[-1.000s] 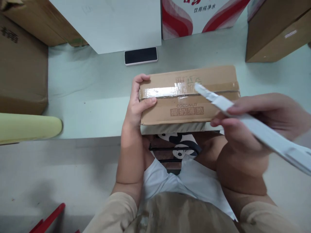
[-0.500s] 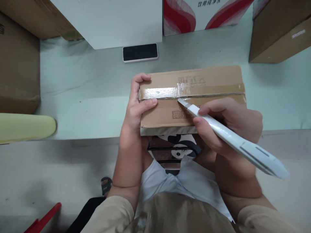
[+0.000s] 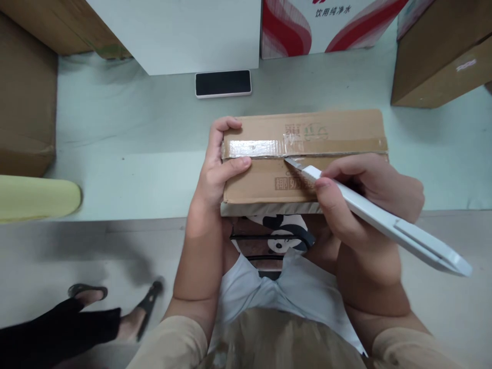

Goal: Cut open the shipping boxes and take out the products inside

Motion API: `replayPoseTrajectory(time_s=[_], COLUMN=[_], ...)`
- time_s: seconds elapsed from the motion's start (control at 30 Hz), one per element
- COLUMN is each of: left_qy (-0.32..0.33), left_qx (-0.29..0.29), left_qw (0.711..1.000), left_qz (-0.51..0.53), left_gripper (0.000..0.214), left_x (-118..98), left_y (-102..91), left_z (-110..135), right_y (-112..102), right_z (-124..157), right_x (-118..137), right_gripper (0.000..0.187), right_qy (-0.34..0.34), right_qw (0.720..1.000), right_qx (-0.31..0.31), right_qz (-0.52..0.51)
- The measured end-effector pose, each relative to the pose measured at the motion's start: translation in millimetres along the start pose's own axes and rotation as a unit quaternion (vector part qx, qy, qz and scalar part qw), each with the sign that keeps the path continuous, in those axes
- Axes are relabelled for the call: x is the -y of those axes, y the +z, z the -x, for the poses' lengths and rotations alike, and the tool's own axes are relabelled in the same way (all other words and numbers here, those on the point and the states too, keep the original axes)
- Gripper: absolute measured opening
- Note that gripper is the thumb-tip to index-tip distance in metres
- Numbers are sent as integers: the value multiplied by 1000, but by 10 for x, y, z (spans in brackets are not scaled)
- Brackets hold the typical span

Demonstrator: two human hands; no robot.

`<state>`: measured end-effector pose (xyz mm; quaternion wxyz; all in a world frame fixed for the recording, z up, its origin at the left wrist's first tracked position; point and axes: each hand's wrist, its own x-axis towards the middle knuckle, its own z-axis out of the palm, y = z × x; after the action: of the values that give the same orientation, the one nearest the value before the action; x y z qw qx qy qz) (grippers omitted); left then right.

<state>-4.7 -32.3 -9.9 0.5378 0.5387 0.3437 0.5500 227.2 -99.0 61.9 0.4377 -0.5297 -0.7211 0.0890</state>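
A small brown cardboard box (image 3: 338, 128) with printed lettering lies at the near edge of the pale table (image 3: 134, 148). Clear tape (image 3: 253, 148) runs along its top seam. My left hand (image 3: 219, 164) grips the box's left end, fingers over the far corner and thumb on top. My right hand (image 3: 365, 195) is closed on a long white utility knife (image 3: 388, 215). The knife's tip rests on the box top just below the taped seam, near the middle.
A phone (image 3: 223, 83) lies face up behind the box. A white box (image 3: 180, 31), a red-and-white carton (image 3: 326, 23) and brown cartons (image 3: 442, 51) (image 3: 23, 102) ring the table. A yellow roll (image 3: 38, 197) lies at left. Another person's sandalled feet (image 3: 115, 307) stand on the floor.
My right hand came down and left with the knife, bringing its tip from above the box onto the seam. Another person's feet have entered at lower left.
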Motion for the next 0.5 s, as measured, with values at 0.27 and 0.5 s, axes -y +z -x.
replayPoseTrajectory(time_s=[0.27,0.5], left_qy=[-9,-6], left_qx=[-9,-8], left_qw=[1000,1000], left_qz=[18,15], left_gripper=[64,64], left_x=[-24,-8], left_y=[20,12], left_z=[4,-2], right_y=[-43,-89], right_z=[-43,-66], right_x=[7,13], right_gripper=[11,10], right_qy=[1,34], right_qw=[1000,997], right_qx=[1,40], right_qz=[-30,-49])
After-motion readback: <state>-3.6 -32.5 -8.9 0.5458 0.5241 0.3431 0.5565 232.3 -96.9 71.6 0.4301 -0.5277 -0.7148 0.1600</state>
